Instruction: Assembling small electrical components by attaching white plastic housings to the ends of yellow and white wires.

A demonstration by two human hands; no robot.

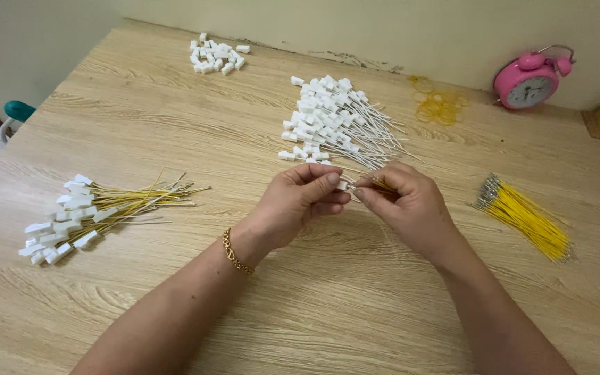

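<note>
My left hand (298,200) and my right hand (405,203) meet over the middle of the wooden table (328,298). Between their fingertips sits a small white connector (342,185), pinched by the left thumb and fingers. My right hand pinches a thin yellow wire (380,183) at the connector's side. A gold bracelet circles the left wrist. Just beyond the hands lies a pile of white connectors with white wires (333,123).
A bundle of yellow wires with white connectors (92,215) lies at the left. Loose yellow wires (526,217) lie at the right. Small white housings (217,55) sit at the back left, yellow rubber bands (439,104) and a pink alarm clock (530,78) at the back right.
</note>
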